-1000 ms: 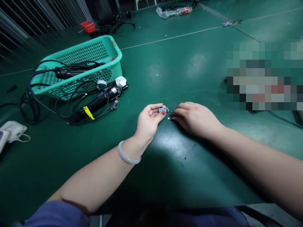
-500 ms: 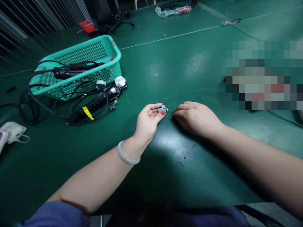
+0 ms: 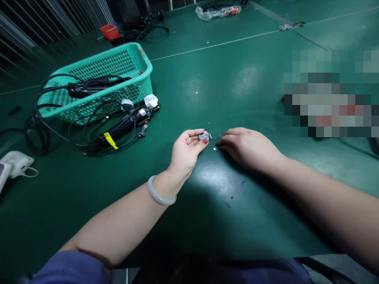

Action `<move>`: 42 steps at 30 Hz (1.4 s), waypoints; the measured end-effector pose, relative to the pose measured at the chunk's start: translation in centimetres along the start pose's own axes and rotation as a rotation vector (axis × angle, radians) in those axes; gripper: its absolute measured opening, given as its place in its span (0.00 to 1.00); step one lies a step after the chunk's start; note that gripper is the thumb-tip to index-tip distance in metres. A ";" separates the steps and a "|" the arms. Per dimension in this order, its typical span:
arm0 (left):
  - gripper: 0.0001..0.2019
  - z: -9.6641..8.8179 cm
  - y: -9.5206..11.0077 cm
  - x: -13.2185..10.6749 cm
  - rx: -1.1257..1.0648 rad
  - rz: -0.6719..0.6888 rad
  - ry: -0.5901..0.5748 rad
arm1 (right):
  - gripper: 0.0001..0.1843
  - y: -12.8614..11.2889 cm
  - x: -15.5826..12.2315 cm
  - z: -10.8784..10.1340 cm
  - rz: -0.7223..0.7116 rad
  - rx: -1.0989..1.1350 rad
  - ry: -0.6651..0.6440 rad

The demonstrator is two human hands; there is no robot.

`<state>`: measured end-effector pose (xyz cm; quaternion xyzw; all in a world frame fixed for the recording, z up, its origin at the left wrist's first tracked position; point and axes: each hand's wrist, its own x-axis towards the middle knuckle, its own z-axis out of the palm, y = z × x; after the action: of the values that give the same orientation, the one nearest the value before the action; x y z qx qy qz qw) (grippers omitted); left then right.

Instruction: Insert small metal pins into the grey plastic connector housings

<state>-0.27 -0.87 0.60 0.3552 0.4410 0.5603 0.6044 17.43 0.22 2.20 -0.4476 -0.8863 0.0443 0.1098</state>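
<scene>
Between thumb and fingers, my left hand [image 3: 186,149] pinches a small grey and black part [image 3: 205,136] with fine detail on its face; its exact kind is too small to make out. A pale bangle circles that wrist. To the right, my right hand [image 3: 248,148] rests low over the green table [image 3: 189,232], palm down, fingers bent and drawn together. A tiny white metallic piece [image 3: 216,148] shows at those fingertips; whether the fingers grip it or only touch it is unclear.
A green plastic basket [image 3: 147,81] with black cables stands at the left. In front of it lie a black handheld tool [image 3: 121,126] with a yellow tag and a USB cable [image 3: 143,129]. A white device [image 3: 16,165] sits far left, a red tray [image 3: 109,32] behind. The right side is pixelated.
My right hand has shifted slightly right, and more of the tiny white piece shows at its fingertips. My left hand keeps its pinch on the small part.
</scene>
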 end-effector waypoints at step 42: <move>0.15 0.1 0.2 -0.4 0.050 -0.079 -0.108 | 0.13 -1.8 0.1 -1.4 0.026 0.063 0.284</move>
<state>-0.26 -1.21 0.89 0.3819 0.4354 0.5050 0.6400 16.30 -0.78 3.87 -0.4573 -0.8542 0.0096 0.2472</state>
